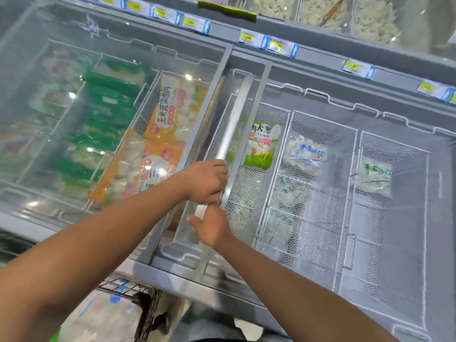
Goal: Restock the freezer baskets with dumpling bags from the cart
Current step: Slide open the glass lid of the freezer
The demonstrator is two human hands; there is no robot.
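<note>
Hands meet on the sliding lid handle [234, 124], the pale bar along the edge of the freezer's glass lid: the left hand [206, 182] wraps its fingers round the bar, and the right hand [213, 227] grips it just below, the 2 touching. Dumpling bags [98, 317] lie in the wire cart [148, 309] at the bottom of the view, near the person's left arm; other bags already sit in the mesh freezer baskets [320, 193]. Judging by their look, the bags are soft plastic over hard frozen lumps, likely slick with frost and fairly weighty, so taking one across its middle, rather than by a thin sealed edge, seems safest.
</note>
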